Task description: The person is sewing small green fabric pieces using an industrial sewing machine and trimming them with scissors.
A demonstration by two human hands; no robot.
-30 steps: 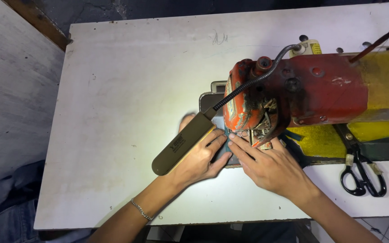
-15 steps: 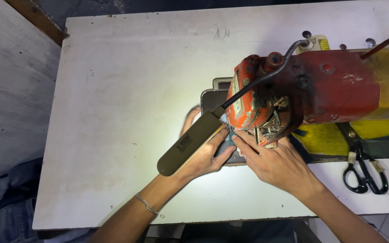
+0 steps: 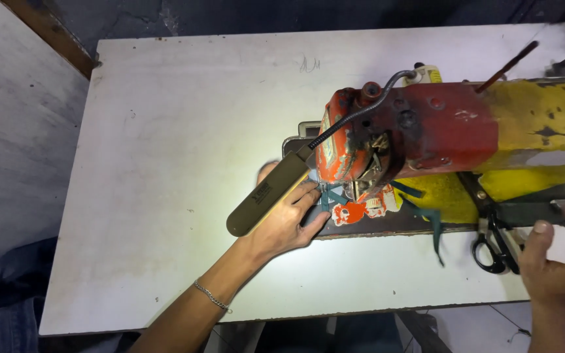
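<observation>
My left hand (image 3: 282, 222) rests flat on the white table (image 3: 184, 131), fingers pressing a small piece with dark teal straps (image 3: 332, 196) and a red-and-white patch (image 3: 354, 212) under the head of a worn red and yellow sewing machine (image 3: 439, 134). An olive lamp head on a gooseneck (image 3: 266, 196) lies partly over this hand. My right hand (image 3: 560, 268) hovers at the right edge, blurred, fingers spread, holding nothing, next to black scissors (image 3: 492, 245).
A teal strap (image 3: 429, 219) trails from the machine base toward the table's front edge. A grey wall (image 3: 14, 144) and a wooden strip (image 3: 47, 33) stand to the left. Dark cloth (image 3: 1, 287) lies at lower left.
My right hand has left the piece under the needle and moved to the right edge beside the scissors. My left hand stays on the piece.
</observation>
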